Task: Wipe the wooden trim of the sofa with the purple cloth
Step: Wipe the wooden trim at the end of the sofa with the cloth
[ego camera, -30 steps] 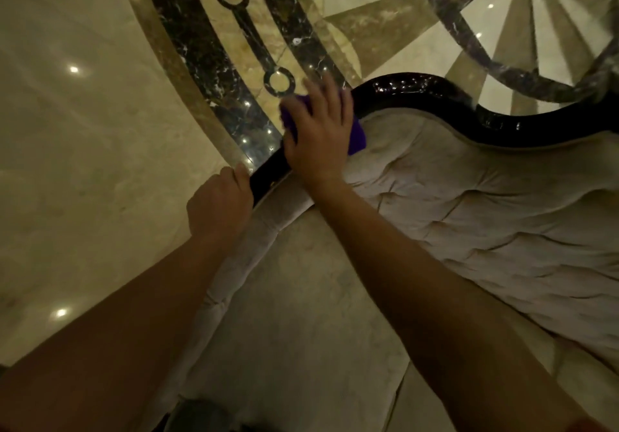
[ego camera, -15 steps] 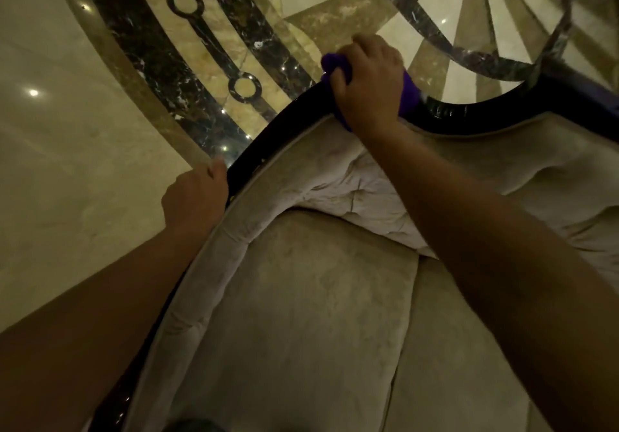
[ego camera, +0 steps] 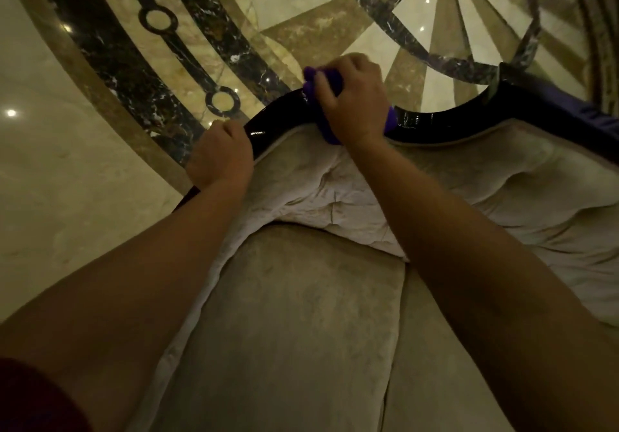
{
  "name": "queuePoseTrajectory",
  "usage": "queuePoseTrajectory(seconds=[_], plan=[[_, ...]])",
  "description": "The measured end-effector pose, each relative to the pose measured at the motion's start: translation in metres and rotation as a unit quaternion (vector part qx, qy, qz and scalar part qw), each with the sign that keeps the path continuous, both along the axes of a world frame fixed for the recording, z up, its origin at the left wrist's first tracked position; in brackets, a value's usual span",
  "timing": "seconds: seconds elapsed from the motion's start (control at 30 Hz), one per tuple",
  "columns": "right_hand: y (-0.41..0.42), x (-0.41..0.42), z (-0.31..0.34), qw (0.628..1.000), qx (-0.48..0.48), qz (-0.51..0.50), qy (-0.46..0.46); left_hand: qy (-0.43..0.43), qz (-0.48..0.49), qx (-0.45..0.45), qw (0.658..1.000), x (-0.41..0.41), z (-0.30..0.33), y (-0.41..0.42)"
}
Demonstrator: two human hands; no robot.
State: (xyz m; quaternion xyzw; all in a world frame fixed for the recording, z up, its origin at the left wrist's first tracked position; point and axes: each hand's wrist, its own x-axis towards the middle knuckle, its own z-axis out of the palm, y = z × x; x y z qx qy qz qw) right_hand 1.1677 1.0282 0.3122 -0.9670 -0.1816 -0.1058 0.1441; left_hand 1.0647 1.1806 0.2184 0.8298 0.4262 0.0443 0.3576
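Head view — purple cloth (ego camera: 326,80) mostly hidden under right hand (ego camera: 355,103).

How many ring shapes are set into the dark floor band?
2. One ring sits near the top left; the other ring lies lower, just above the left hand. More may continue outside the picture.

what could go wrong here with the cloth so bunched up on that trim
The purple cloth is wadded under the right hand, so it may skip parts of the glossy wooden trim. It overlaps the pale upholstery edge and could smear dirt there. The left hand grips bare trim, likely leaving fingerprints.
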Motion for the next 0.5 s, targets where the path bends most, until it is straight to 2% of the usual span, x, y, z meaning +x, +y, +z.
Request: queuePoseTrajectory(seconds=[0.07,0.13,0.17,0.2,0.27,0.3,0.33,0.37,0.4,0.5], plan=[[-0.043,0.009,0.015,0.995,-0.075,-0.069,0.023,-0.021,0.016,0.006,1.000,-0.001,0.001,-0.003],[-0.086,0.012,0.036,0.957,-0.282,-0.066,0.014,-0.030,0.011,0.007,0.999,-0.005,0.002,-0.003],[-0.102,0.015,0.045,0.916,-0.400,-0.038,-0.010,-0.033,0.014,0.009,0.999,-0.006,0.002,-0.003],[-0.109,0.019,0.054,0.859,-0.511,-0.005,-0.037,-0.033,0.018,0.013,0.999,-0.005,0.004,-0.004],[-0.109,0.023,0.074,0.739,-0.671,0.017,-0.060,-0.036,0.015,0.024,0.999,-0.003,0.004,-0.005],[-0.106,0.022,0.079,0.708,-0.705,0.008,-0.047,-0.038,0.013,0.030,0.999,-0.003,0.003,-0.005],[-0.101,0.022,0.081,0.695,-0.718,-0.001,-0.033,-0.041,0.016,0.035,0.998,-0.003,0.001,-0.005],[-0.097,0.022,0.080,0.696,-0.718,-0.011,-0.022,-0.040,0.015,0.040,0.998,-0.003,0.001,-0.005],[-0.093,0.023,0.077,0.725,-0.689,-0.027,0.004,-0.039,0.015,0.046,0.998,-0.003,0.000,-0.005],[-0.086,0.032,0.056,0.870,-0.482,-0.072,0.071,-0.034,0.014,0.051,0.998,-0.003,0.000,-0.005]])
